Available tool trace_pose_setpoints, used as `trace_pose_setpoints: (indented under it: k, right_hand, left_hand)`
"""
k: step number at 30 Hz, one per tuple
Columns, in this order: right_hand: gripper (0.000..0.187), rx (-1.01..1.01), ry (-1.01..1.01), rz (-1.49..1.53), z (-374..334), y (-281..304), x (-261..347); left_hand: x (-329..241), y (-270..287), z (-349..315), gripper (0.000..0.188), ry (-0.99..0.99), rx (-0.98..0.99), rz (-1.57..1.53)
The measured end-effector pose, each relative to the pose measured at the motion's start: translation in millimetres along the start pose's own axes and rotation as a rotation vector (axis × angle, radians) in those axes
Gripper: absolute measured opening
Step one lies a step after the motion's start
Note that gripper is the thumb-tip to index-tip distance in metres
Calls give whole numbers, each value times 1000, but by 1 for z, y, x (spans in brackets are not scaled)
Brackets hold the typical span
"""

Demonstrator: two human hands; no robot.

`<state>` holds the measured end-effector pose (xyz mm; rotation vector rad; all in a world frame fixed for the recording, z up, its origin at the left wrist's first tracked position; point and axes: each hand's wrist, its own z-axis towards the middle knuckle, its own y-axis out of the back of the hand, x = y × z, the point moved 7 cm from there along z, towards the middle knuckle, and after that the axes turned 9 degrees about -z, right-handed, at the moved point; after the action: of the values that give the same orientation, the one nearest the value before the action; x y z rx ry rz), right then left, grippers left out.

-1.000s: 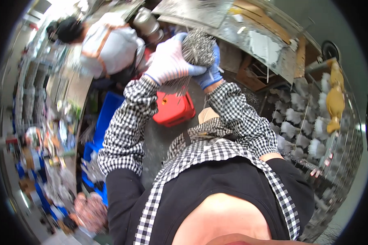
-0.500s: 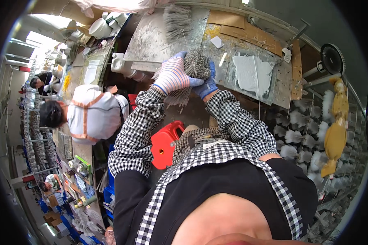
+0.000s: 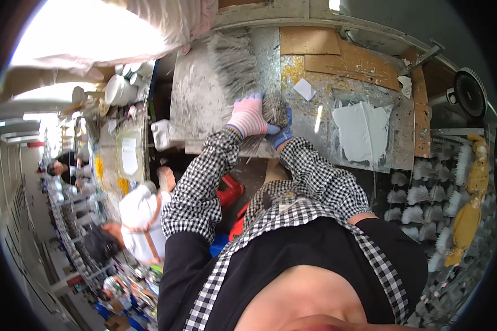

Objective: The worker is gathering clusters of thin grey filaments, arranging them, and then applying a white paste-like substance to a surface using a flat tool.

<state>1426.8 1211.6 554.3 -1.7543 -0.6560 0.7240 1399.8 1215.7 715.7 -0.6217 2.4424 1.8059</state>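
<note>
Both gloved hands, left [image 3: 247,116] and right [image 3: 282,134], grip closed around a bristly grey bundle [image 3: 275,109] over the paint-smeared desk [image 3: 196,105].

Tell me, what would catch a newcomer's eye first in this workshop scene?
At top centre, two gloved hands, the left hand in pink and the right hand in blue, grip a grey bristly bundle over a paint-splattered metal table. At right, a rack of grey feathery tufts; at lower left, a co-worker in white.
</note>
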Motion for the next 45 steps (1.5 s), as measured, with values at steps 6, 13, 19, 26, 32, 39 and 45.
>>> trace_pose_setpoints:
  k: [6,13,19,26,32,39,45]
  right_hand:
    - [55,-337,48,-112,69,87,-35]
    - [36,-715,223,-964,47,137,6]
    - [36,-706,107,-1383,46,55,17]
    - [26,-714,-96,-914,39,88,16]
    - [27,-742,-194,-1075,45,87,26]
    - [36,-666,-284,-1316,13,92,18]
    - [37,-498,138,-1650,45,42,20]
  left_hand:
    - [55,-7,40,117,59,141,272]
    - [114,-75,45,128,-62,58,222]
    - [142,-43,75,126,-138,76,197]
    - [157,-30,94,123,-230,46,274]
    - [146,-40,88,129,-163,145,404]
    - [146,-71,49,130,-302,127,357]
    - [153,-86,40,122,-470,79,314]
